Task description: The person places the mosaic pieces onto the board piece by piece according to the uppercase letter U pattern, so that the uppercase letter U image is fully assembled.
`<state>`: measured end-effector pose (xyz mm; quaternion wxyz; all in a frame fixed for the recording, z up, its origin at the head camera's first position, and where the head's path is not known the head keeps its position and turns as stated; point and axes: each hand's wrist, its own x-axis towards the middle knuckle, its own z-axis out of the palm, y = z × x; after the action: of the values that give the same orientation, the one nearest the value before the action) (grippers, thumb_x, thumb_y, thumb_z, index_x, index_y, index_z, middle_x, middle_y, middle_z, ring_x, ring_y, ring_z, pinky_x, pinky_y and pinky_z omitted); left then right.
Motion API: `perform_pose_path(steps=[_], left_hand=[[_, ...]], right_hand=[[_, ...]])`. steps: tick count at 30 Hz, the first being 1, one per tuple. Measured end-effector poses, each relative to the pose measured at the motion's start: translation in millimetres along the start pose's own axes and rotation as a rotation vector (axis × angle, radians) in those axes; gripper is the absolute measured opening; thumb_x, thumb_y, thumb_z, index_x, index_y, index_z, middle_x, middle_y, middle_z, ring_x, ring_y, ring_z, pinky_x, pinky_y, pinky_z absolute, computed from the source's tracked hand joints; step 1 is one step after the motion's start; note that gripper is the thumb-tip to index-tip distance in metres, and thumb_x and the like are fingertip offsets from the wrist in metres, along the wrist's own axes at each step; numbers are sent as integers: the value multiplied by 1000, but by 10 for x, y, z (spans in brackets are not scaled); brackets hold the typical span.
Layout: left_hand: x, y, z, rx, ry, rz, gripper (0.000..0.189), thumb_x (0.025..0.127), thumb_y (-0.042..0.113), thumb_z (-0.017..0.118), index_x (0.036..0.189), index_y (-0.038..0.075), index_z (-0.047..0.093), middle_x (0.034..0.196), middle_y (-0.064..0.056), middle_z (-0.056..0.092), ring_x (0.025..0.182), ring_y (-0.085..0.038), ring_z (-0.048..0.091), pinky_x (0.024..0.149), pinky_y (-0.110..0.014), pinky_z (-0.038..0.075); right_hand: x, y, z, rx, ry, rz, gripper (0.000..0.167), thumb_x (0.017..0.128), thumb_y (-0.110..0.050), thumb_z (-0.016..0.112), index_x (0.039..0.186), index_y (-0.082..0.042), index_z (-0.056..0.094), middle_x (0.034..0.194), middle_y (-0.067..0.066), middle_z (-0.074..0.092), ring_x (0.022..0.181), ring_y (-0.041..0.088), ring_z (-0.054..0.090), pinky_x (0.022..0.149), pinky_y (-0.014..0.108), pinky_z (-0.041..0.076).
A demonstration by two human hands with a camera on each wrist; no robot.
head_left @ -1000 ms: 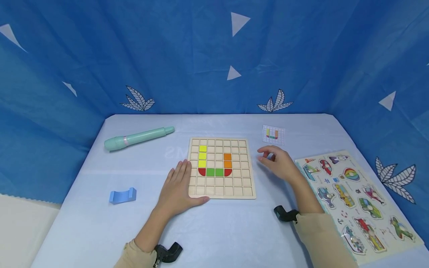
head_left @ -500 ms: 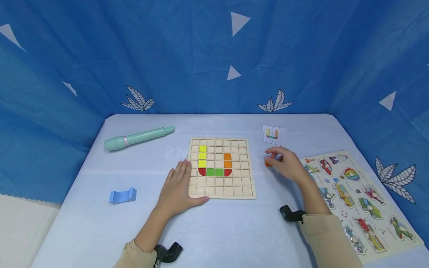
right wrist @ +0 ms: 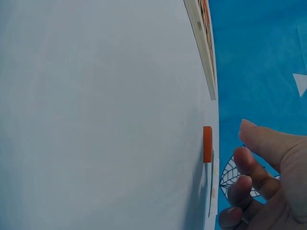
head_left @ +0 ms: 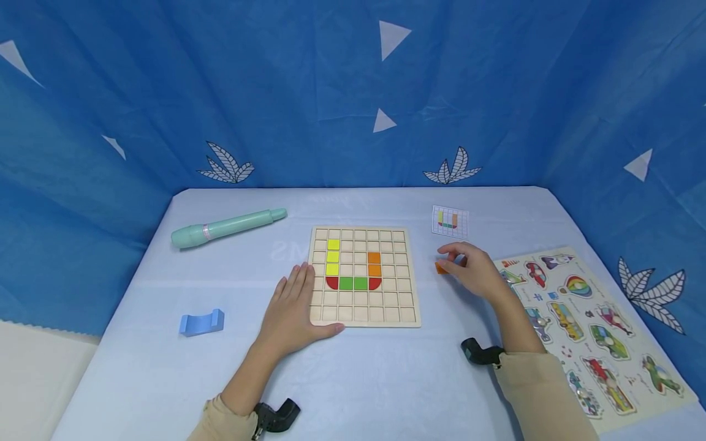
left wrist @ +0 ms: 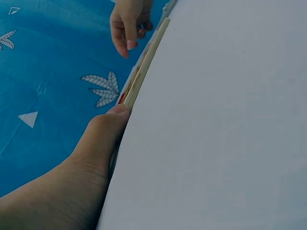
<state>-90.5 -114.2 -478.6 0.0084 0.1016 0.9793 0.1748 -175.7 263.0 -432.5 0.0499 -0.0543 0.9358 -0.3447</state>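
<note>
My left hand rests with straight fingers along the left edge of a wooden grid board, its thumb at the front edge. The board bears yellow tiles, red rounded corner tiles, green tiles and orange tiles in a U shape. To the right of the board, my right hand hovers with loosely bent fingers near a loose orange tile. In the right wrist view that orange tile lies on the table, apart from the fingertips.
Behind the right hand lies a small pattern card with a coloured U. A picture puzzle board with vehicles covers the right side. At left are a mint-green tube-shaped object and a blue curved block.
My right hand has moved to the right and slightly down in the head view, and the loose orange tile has come into sight beside it. My left hand stays on the board.
</note>
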Motion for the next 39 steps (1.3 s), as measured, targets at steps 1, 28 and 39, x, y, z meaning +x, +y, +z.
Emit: perform_pose_path(steps=[1,28,39], left_hand=[[0,0,-1,1,0,0,131,68,89,55,160,7,11,169,-9,9,157,-26,6,125,-52,13],[-2,-5,0,4,-5,-1,131,68,90,54,160,8,10,169,-8,8,157,-25,4,125,-51,12],[-9,1,-24,6,-14,2,130,69,88,56,160,6,11,168,-9,8,157,-26,5,125,-51,12]], right_hand=[[-1,-1,0,0,-1,2,27,96,-23,67,121,-13,67,99,6,57,78,23,50,60,27,44],[-6,85,31,-54,-45,-15,29,91,-14,71,119,-8,71,102,10,61,89,24,51,75,33,43],[-7,93,32,-37,-30,-9,20,90,-14,73,108,-8,67,104,11,59,88,24,50,76,33,43]])
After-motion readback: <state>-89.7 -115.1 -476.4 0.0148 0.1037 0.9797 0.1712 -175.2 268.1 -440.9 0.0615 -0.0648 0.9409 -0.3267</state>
